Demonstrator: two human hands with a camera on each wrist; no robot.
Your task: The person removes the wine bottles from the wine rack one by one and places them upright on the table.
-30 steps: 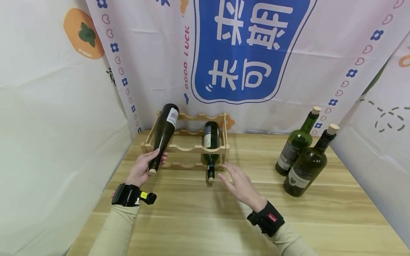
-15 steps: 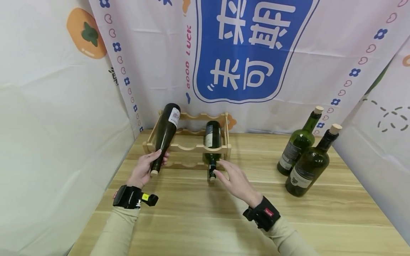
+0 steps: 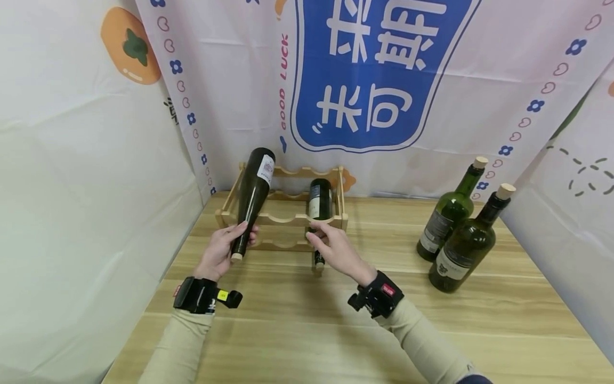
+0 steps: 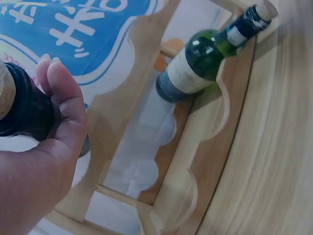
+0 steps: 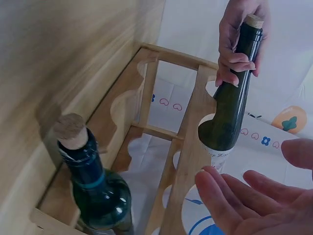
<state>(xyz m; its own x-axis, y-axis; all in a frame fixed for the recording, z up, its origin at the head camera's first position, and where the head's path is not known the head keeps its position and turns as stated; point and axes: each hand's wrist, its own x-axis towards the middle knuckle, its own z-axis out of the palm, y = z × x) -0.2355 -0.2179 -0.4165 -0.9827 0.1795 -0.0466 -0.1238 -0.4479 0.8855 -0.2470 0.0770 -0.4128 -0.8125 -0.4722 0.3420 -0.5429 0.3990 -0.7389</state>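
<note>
My left hand [image 3: 219, 252] grips the neck of a dark bottle [image 3: 254, 186], its corked end low toward me and its labelled base raised over the left end of the wooden rack [image 3: 283, 218]. The right hand [image 3: 339, 250] hovers over the neck of a green bottle [image 3: 320, 200] lying in the rack's lower right part, cork toward me. In the right wrist view the right fingers [image 5: 234, 193] are loosely bent with nothing in them, apart from the held bottle [image 5: 230, 115]. The left wrist view has the left thumb and fingers [image 4: 66, 98] round the dark neck.
Two corked bottles stand upright at the right of the wooden table [image 3: 384, 341]: a green one [image 3: 446, 218] and a darker one [image 3: 462, 253] in front of it. A printed cloth [image 3: 249, 80] hangs behind the rack, with white cloth at both sides.
My right hand has moved left and away from me, from beside the rack's right end to over the lying bottle's neck. The left hand keeps its grip, with the dark bottle shifted slightly right.
</note>
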